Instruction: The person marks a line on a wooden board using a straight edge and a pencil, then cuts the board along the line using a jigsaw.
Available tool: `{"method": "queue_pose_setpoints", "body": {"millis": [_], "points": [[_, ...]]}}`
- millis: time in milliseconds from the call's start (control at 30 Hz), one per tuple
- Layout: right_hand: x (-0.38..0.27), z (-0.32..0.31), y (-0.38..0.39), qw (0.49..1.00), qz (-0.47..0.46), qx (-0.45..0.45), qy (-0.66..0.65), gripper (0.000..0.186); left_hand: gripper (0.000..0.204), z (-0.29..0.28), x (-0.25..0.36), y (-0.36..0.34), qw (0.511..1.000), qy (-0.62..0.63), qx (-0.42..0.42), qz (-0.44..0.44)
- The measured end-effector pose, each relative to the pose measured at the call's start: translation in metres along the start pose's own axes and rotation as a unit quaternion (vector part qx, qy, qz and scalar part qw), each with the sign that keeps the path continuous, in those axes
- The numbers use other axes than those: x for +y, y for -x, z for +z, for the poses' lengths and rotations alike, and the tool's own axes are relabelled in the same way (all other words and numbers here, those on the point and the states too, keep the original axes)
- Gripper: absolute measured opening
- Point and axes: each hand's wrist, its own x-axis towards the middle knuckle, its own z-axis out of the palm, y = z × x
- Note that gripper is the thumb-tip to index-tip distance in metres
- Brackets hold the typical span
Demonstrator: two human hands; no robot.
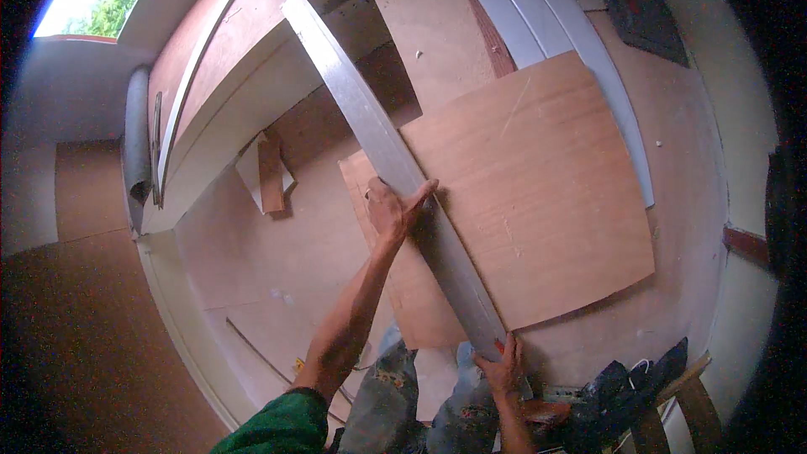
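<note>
straightedge (395, 160) of grey metal lay slantwise across a plywood sheet (538, 193), running from the upper left down to the person's lap. the left hand (395, 208) pressed flat on its middle, fingers spread over the bar, not clenched. the right hand (502, 367) gripped its near end at the sheet's lower edge. a small wood offcut (269, 172) lay apart on the brown floor (244, 261).
</note>
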Motion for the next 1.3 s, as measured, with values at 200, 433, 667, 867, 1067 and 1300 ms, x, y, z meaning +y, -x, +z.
{"method": "queue_pose_setpoints", "body": {"millis": [200, 433, 667, 867, 1067, 1300], "points": [[-0.034, -0.027, 0.004, 0.991, -0.098, 0.065, 0.067, 0.072, 0.094, -0.012, -0.014, 0.038, 0.993, 0.036, -0.108, 0.028], [-0.116, -0.098, -0.035, 0.981, -0.109, 0.133, -0.086, 0.019, 0.111, -0.013, -0.022, 0.091, 0.983, 0.073, -0.171, 0.004], [-0.235, -0.036, -0.169, 0.899, -0.423, 0.066, -0.089, 0.02, 0.116, -0.012, -0.032, 0.087, 0.981, 0.096, -0.151, 0.075], [-0.326, 0.026, -0.229, 0.873, -0.481, 0.002, -0.084, 0.029, 0.12, -0.01, -0.025, 0.081, 0.973, 0.112, -0.198, 0.029], [-0.322, 0.052, -0.249, 0.906, -0.417, -0.053, -0.052, 0.034, 0.126, -0.011, -0.024, 0.08, 0.976, 0.047, -0.212, -0.018], [-0.337, 0.055, -0.255, 0.911, -0.397, -0.098, -0.062, 0.036, 0.126, -0.008, -0.029, 0.082, 0.977, 0.078, -0.196, 0.003]]}}
